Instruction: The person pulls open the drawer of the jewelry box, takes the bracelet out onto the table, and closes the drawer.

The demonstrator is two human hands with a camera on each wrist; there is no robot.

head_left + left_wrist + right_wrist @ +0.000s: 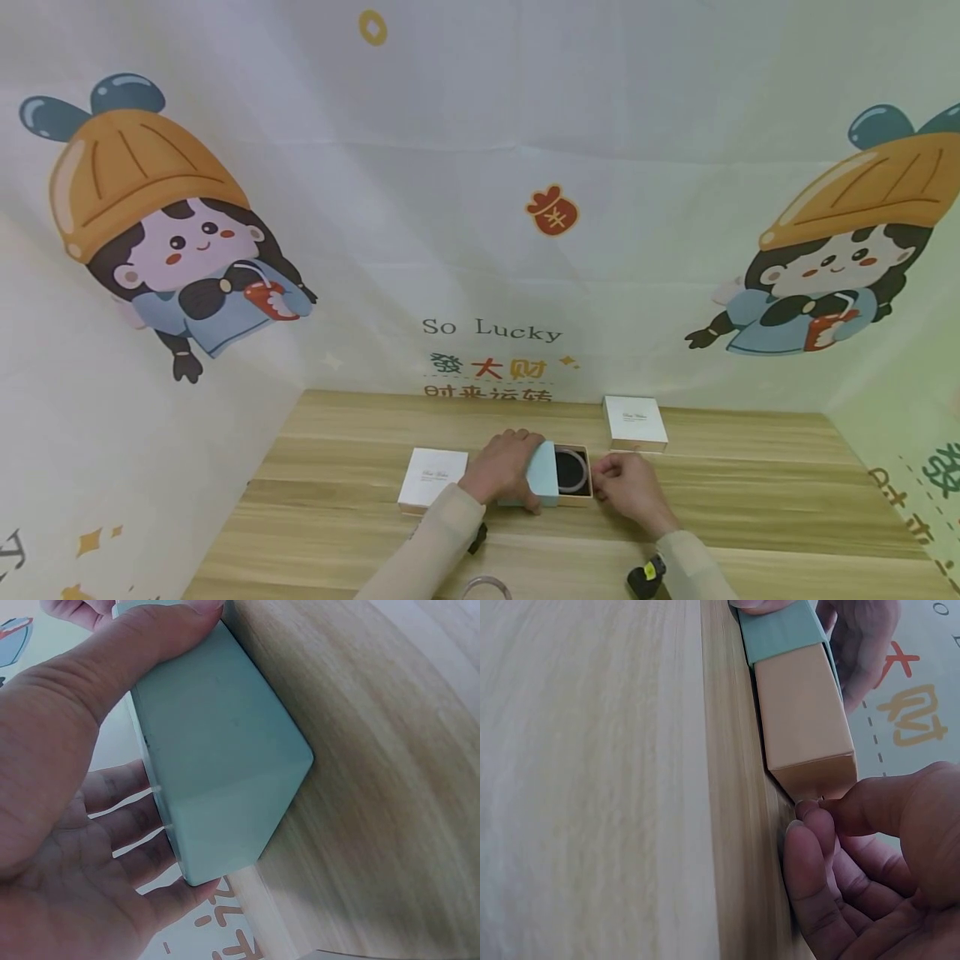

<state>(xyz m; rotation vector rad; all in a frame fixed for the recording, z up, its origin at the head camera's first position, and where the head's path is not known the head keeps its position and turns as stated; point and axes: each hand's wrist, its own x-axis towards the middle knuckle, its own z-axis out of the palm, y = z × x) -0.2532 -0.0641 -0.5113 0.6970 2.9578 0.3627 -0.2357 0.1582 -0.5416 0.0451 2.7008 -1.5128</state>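
Note:
My left hand (pixel 504 467) grips the pale teal sleeve (pixel 225 742) of a small box, thumb along the near side and fingers spread on the far side. Out of the sleeve's right end sticks a tan drawer (pixel 806 709) with a dark lining. A pale, clear-looking bangle (pixel 586 471) lies in the drawer, its left part hidden under the sleeve. At the drawer's right end my right hand (pixel 632 490) has thumb and forefinger pinched together on a small pull tab (pixel 823 799), mostly hidden by the fingertips.
One white lidded box (pixel 433 473) stands just left of my left hand. Another white box (pixel 635 421) sits behind my right hand near the back wall. A second clear ring (pixel 486 578) lies at the bottom edge, on the wooden table (pixel 337 467).

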